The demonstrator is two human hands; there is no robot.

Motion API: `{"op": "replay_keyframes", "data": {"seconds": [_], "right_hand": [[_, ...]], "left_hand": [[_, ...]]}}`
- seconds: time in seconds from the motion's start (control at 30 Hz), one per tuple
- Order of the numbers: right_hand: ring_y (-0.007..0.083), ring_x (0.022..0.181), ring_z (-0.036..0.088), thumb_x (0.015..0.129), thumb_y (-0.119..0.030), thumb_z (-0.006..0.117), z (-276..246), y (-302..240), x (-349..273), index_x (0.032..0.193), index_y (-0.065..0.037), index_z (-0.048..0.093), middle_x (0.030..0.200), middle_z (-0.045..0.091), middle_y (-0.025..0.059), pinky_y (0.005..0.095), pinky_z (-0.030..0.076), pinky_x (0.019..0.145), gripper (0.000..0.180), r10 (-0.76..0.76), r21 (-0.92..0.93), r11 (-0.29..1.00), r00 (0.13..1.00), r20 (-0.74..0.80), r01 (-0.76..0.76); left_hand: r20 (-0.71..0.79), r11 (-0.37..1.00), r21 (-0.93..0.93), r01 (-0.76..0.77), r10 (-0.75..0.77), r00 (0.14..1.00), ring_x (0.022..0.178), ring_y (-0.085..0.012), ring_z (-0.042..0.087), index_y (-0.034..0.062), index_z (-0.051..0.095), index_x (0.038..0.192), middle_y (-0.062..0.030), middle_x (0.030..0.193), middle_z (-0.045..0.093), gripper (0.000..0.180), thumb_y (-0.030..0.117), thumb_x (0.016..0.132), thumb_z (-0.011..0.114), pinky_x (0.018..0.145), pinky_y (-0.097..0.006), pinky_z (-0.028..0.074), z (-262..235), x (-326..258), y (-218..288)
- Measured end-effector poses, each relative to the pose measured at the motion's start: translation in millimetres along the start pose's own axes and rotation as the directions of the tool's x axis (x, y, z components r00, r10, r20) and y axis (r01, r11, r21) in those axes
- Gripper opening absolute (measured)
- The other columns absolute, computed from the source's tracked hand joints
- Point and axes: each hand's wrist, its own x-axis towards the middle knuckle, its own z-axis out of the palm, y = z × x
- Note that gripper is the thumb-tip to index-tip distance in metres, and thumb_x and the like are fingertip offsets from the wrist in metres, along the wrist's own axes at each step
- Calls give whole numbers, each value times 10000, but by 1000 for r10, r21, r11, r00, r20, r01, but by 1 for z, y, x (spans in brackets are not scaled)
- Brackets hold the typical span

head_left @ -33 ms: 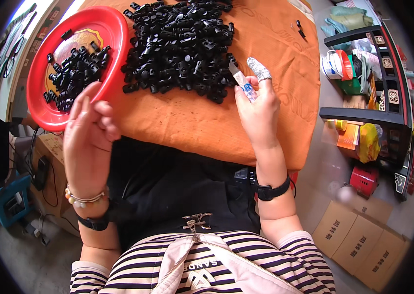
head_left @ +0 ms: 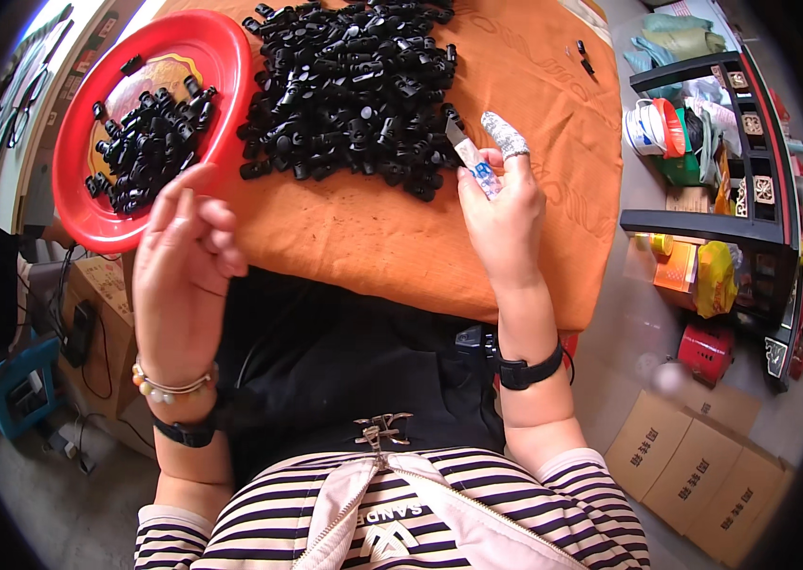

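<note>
Orange cloth (head_left: 354,242) covers the work surface, its near edge lying just before the person's lap. Pinched between thumb and fingers, a small knife (head_left: 471,160) sits in the right hand (head_left: 508,217) over the surface's right half; the hold is firm-looking and well forward on the pale, blue-marked handle, probably for close control of the bare grey blade. Its long axis slants, the blade aimed toward the surface's far left corner and the butt toward the near right one. Silvery wrap (head_left: 506,133) sheathes one outstretched finger, likely to guard the skin. Nothing shows in the left hand (head_left: 183,252), which is relaxed, fingers lightly curled, near the surface's near left corner; it overlaps the tray's rim in view, and whether it touches cannot be told. Just beside the blade, a heap (head_left: 344,95) of black parts spreads back to the far edge, pointing every way, presumably set centrally for easy reach. At the surface's left edge, the red tray (head_left: 233,71) bears a smaller pile (head_left: 150,147), its raised rim apparently keeping those parts separate. Beyond the right edge stand a dark shelf (head_left: 705,223) and, nearer, cartons (head_left: 705,480) on the floor.
</note>
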Motion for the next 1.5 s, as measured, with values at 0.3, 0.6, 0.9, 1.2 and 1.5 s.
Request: {"op": "replay_keyframes", "data": {"seconds": [0.3, 0.6, 0.9, 1.2, 1.5], "right_hand": [[118, 647, 555, 715, 29, 611, -7, 0, -14, 1225, -13, 422, 819, 563, 82, 251, 464, 576, 545, 98, 239, 966, 995, 34, -103], [59, 851, 488, 782, 107, 531, -8, -67, -39, 1338, 1, 266, 946, 470, 35, 182, 442, 711, 625, 36, 664, 680, 918, 394, -311], [144, 739, 620, 810, 26, 609, -5, -88, -43, 1218, 60, 346, 839, 555, 70, 274, 529, 677, 487, -75, 772, 468, 851, 520, -430], [25, 638, 404, 844, -75, 602, -6, -78, -55, 1203, 36, 404, 735, 477, -9, 159, 345, 564, 425, -37, 629, 679, 838, 545, -379], [69, 810, 570, 844, -68, 604, 1, -82, -58, 1119, 31, 475, 895, 617, 94, 189, 461, 685, 319, -52, 672, 625, 837, 545, -398]], "left_hand": [[132, 924, 141, 355, -373, 918, 640, -76, 544, 14, 477, 1129, -42, 823, 568, 239, 120, 915, 456, 582, -203, 466, 26, -13, -28], [150, 934, 79, 348, -356, 922, 734, -105, 601, 41, 425, 1163, -57, 926, 587, 273, 154, 922, 482, 658, -220, 500, 41, -15, -40], [283, 895, -151, 420, -368, 886, 696, -92, 557, 53, 482, 1092, -42, 882, 562, 203, 181, 937, 458, 624, -216, 472, 24, -14, -36], [246, 852, -258, 456, -398, 884, 597, -57, 443, 53, 462, 1126, -2, 832, 535, 235, 181, 930, 450, 554, -191, 369, 20, -16, -35], [249, 884, -244, 399, -341, 907, 601, -40, 423, 84, 466, 1101, 5, 856, 532, 189, 169, 933, 449, 552, -186, 359, 22, -16, -38]]}}
